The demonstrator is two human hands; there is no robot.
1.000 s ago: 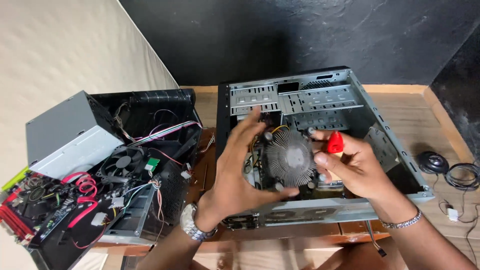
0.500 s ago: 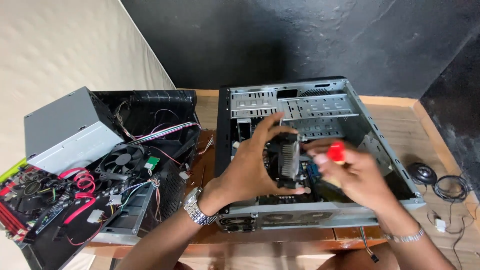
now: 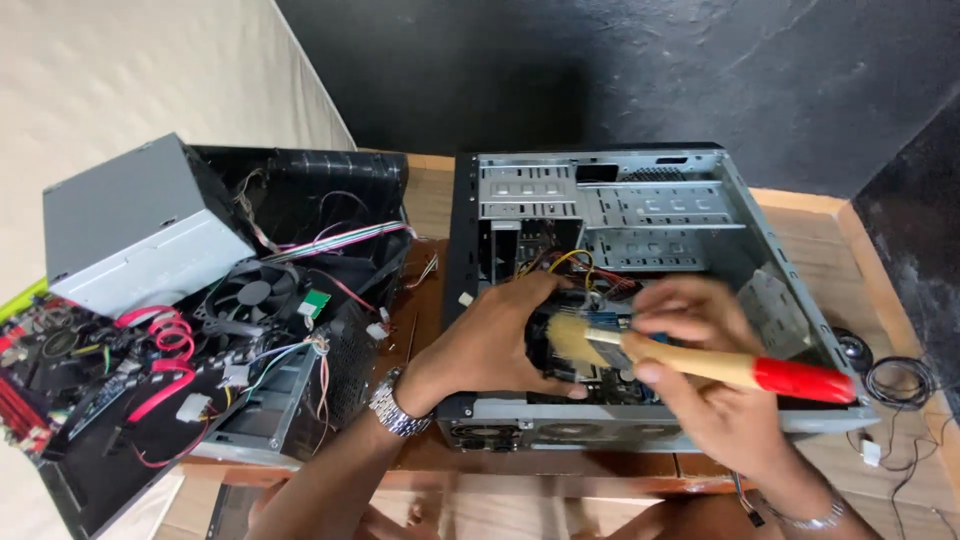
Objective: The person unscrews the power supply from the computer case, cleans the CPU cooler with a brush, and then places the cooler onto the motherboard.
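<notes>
1. Your work sits in the open computer case (image 3: 640,210), lying on its side on the wooden counter (image 3: 800,215) with its side panel off, so the inside is already exposed to you.
2. Your right hand (image 3: 700,385) is closed around the paintbrush (image 3: 700,362) at its wooden handle; the red end of the handle points out past the right wall of the case, and the pale bristles point left, inside the case just above its lower front edge.
3. Your left hand (image 3: 500,345) is curled inside the case at its lower left, fingers bent onto a dark part beside the bristles. The picture does not show whether it grips that part or only steadies it.
4. Judged from this, the dusting is under way and not finished: the bristles are at one spot of the board (image 3: 610,380) near the bottom of the case, and the drive bays (image 3: 620,205) in the upper part of the case look untouched by the brush.
5. Whether dust remains is too blurred to tell.
6. Left of the case lie a grey power supply (image 3: 130,225), a black fan (image 3: 250,292) with loose cables and a red circuit board (image 3: 30,380), apart from the case; whether they were brushed cannot be told.
</notes>
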